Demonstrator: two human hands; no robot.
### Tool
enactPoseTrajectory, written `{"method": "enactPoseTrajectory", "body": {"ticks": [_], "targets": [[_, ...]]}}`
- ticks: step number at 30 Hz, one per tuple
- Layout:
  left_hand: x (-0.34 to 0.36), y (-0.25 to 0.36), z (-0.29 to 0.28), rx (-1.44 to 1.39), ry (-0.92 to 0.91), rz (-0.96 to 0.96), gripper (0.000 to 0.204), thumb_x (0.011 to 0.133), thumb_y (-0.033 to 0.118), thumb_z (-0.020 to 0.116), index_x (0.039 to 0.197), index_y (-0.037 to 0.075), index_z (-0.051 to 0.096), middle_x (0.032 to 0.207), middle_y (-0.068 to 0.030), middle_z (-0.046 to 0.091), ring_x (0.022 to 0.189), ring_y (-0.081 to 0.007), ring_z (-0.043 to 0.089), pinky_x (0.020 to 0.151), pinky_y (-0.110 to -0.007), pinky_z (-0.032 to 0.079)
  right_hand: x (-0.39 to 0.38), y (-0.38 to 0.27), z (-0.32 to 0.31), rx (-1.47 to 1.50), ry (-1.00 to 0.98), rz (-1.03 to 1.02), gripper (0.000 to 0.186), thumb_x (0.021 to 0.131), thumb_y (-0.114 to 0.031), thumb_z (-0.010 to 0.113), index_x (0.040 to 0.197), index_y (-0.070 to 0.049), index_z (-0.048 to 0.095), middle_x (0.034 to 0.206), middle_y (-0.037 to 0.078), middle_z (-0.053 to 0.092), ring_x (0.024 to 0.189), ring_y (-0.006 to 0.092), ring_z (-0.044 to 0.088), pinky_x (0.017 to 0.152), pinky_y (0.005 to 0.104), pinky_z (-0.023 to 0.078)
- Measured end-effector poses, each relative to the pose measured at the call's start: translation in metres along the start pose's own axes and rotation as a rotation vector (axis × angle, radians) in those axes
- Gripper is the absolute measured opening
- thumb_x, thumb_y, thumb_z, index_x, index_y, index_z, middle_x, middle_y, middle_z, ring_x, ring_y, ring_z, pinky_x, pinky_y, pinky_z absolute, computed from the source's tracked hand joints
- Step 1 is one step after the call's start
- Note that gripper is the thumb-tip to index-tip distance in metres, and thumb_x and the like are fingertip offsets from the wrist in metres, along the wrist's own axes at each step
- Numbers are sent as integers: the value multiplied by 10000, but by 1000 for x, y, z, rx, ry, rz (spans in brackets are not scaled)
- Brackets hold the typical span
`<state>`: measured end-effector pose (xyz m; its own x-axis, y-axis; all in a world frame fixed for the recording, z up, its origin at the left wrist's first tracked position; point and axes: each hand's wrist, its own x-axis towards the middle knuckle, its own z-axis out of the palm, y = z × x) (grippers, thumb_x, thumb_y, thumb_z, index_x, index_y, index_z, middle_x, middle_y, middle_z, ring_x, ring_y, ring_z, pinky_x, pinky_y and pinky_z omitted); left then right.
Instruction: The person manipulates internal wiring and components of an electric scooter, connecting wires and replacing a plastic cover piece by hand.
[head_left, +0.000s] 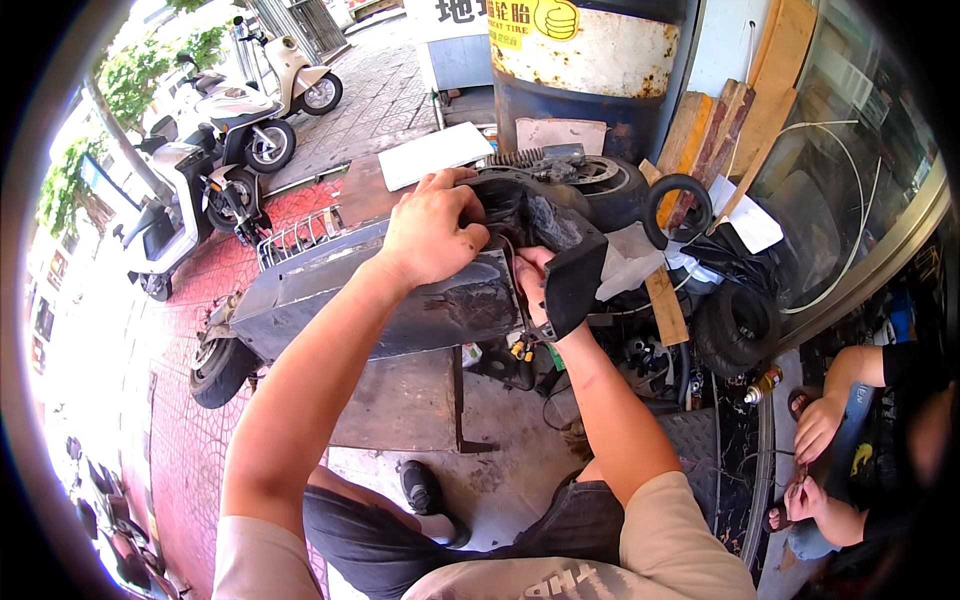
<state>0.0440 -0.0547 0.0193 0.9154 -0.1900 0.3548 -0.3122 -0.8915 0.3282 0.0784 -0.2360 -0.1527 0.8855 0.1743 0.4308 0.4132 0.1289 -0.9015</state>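
Note:
A dark grey scooter body (330,290) lies on its side before me, scuffed and worn. My left hand (437,225) is bent over its upper edge, the fingers curled on the far side and the thumb on the near side. My right hand (533,272) reaches into the gap beside a black plastic panel (577,285). Its fingers are bent together, and the panel partly hides them. What they grip inside the gap cannot be made out. Loose wiring with yellow connectors (522,349) hangs below the gap.
A wheel with a brake disc (612,185) lies behind the body. Loose tyres (735,330), wooden boards (665,305) and a spray can (764,385) are at the right. A co-worker's hands (815,430) are at far right. Parked scooters (190,190) stand at the left.

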Motion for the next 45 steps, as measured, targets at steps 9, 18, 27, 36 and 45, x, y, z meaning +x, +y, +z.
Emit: {"method": "enactPoseTrajectory", "body": {"ticks": [9, 18, 27, 36, 45], "targets": [[1, -1, 2, -32, 25, -36, 208, 813, 228, 690, 944, 80, 756, 1422, -117, 612, 1315, -353, 553, 1102, -466, 446, -11, -14, -20, -553, 5, -506, 138, 895, -7, 625, 1032, -12, 642, 962, 86, 617, 850, 214, 597, 758, 339, 472], [-3, -3, 16, -52, 233, -67, 169, 859, 208, 675, 934, 74, 744, 1202, -125, 686, 1099, -368, 669, 954, -453, 531, -25, -36, -21, 494, 45, 301, 113, 834, -13, 657, 941, -52, 657, 935, 27, 671, 859, 126, 627, 780, 295, 496], [-3, 7, 8, -272, 53, 111, 120, 832, 13, 676, 951, 14, 666, 1462, -180, 569, 1265, -274, 606, 1017, -352, 488, -21, -29, -50, 343, -36, 447, 139, 927, -129, 815, 1001, -40, 738, 858, 16, 698, 767, 94, 637, 664, 275, 496], [-6, -1, 4, -36, 118, 388, 363, 789, 133, 714, 1146, 118, 779, 1569, -191, 504, 1367, -401, 517, 1158, -447, 415, -21, -88, -70, 359, -435, 415, 181, 962, -133, 765, 1077, 7, 749, 894, 58, 732, 808, 128, 672, 730, 286, 537], [-5, 12, 11, -180, 85, 445, 174, 887, 129, 770, 1018, 37, 701, 1537, -217, 528, 1278, -393, 601, 1089, -448, 475, -18, -87, -51, 495, -508, 183, 276, 1004, -165, 701, 1215, 8, 743, 1018, 81, 766, 824, 139, 675, 794, 291, 558]]}}
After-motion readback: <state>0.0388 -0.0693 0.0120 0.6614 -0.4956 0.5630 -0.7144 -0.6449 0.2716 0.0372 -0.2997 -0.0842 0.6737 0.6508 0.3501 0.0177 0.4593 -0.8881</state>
